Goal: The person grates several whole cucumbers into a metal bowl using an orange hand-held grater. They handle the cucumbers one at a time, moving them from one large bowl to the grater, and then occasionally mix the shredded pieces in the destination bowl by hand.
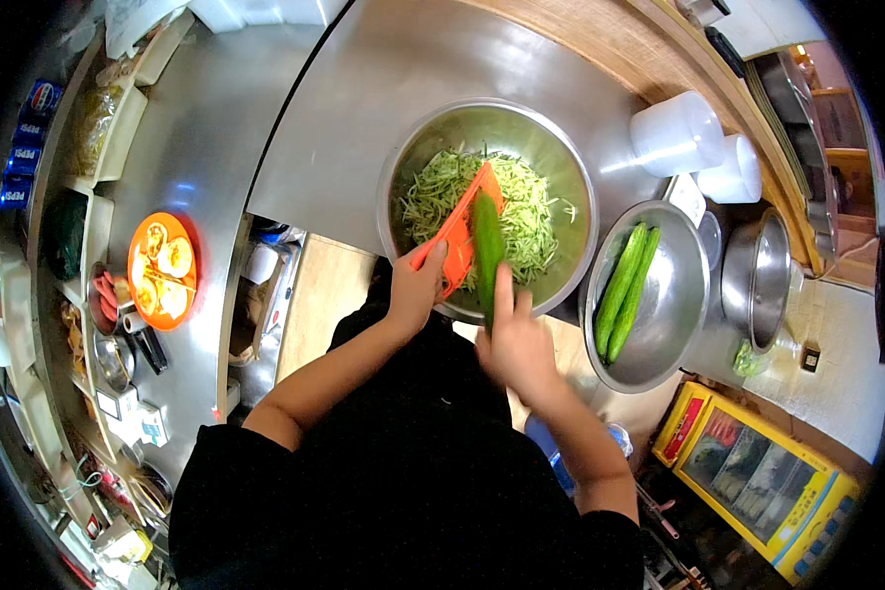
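Note:
My left hand [417,287] grips the near end of an orange grater [460,228], which slants over a large steel mixing bowl [569,158]. Pale green cucumber shreds [525,221] cover the bowl's bottom. In my right hand [518,346] is a long cucumber [490,247], held by its lower end and lying along the grater's face; the hand is slightly blurred. To the right, a second steel bowl [667,317] holds two whole cucumbers [623,287] side by side. The grater's blades are hidden behind the cucumber.
White plastic tubs [677,134] and an empty-looking steel pot [739,273] stand at the right. On the steel counter [192,133] to the left sits an orange plate [164,324] of food. A yellow glass-fronted cooler [756,472] is at lower right. A wooden ledge [597,44] borders the far side.

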A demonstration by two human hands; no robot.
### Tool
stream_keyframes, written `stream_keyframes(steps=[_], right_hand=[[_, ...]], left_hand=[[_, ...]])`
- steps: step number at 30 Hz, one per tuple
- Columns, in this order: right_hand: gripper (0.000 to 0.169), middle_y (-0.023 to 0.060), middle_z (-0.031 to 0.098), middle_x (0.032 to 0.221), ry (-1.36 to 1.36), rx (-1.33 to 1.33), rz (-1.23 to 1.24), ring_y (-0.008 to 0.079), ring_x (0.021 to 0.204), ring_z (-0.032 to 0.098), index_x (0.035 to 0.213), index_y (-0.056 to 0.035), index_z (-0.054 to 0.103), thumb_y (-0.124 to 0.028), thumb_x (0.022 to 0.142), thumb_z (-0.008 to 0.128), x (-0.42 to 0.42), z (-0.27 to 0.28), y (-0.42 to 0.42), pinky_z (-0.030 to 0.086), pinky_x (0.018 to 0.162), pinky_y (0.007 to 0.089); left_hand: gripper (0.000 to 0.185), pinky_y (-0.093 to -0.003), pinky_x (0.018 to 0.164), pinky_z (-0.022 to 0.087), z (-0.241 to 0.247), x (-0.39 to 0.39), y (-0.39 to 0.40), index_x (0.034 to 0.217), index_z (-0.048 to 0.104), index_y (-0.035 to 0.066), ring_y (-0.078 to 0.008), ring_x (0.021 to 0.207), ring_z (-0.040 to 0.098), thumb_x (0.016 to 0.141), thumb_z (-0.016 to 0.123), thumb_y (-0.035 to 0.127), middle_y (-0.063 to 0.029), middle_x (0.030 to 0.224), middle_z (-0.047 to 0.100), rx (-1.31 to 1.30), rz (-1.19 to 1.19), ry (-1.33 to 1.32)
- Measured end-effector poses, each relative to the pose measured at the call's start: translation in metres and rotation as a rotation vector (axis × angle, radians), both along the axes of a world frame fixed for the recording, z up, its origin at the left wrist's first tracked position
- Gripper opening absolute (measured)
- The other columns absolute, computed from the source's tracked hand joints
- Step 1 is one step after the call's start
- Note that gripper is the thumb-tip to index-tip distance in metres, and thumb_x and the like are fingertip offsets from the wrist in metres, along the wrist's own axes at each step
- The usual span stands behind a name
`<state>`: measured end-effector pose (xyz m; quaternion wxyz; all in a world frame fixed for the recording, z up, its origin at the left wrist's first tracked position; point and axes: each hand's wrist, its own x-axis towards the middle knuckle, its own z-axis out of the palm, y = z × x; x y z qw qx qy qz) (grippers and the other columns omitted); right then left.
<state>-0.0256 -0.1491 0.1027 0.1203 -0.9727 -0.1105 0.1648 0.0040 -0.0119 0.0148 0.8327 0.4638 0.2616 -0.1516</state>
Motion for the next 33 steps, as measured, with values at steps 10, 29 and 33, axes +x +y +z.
stream_keyframes(steps=[10, 29, 33], right_hand=[[0.079, 0.0244, 0.050, 0.083, 0.016, 0.032, 0.003, 0.0360, 0.061, 0.057, 0.131, 0.0058, 0.017, -0.015, 0.068, 0.061, 0.011, -0.017, -0.009, 0.048, 0.050, 0.0421], [0.086, 0.0332, 0.048, 0.093, 0.208, 0.180, 0.051, 0.0416, 0.066, 0.056, 0.133, 0.0025, 0.005, -0.015, 0.069, 0.060, -0.022, 0.024, -0.006, 0.048, 0.057, 0.0454], [0.076, 0.0270, 0.053, 0.086, 0.000, 0.051, -0.232, 0.0403, 0.070, 0.056, 0.131, 0.0049, 0.014, -0.017, 0.072, 0.056, 0.045, -0.067, -0.010, 0.048, 0.061, 0.0452]], left_hand=[[0.030, -0.0205, 0.040, 0.029, -0.006, 0.000, 0.003, 0.098, 0.060, -0.001, -0.0038, 0.044, 0.037, 0.086, 0.052, 0.025, 0.0039, 0.056, 0.046, 0.023, -0.052, -0.014], [0.028, -0.0219, 0.040, 0.029, -0.008, -0.003, 0.000, 0.094, 0.061, -0.001, -0.0044, 0.045, 0.036, 0.085, 0.054, 0.025, 0.0043, 0.056, 0.044, 0.230, -0.017, -0.087], [0.029, -0.0216, 0.042, 0.030, -0.011, -0.003, 0.001, 0.095, 0.061, -0.001, -0.0045, 0.047, 0.037, 0.085, 0.054, 0.025, 0.0036, 0.058, 0.046, 0.050, -0.095, 0.004]])
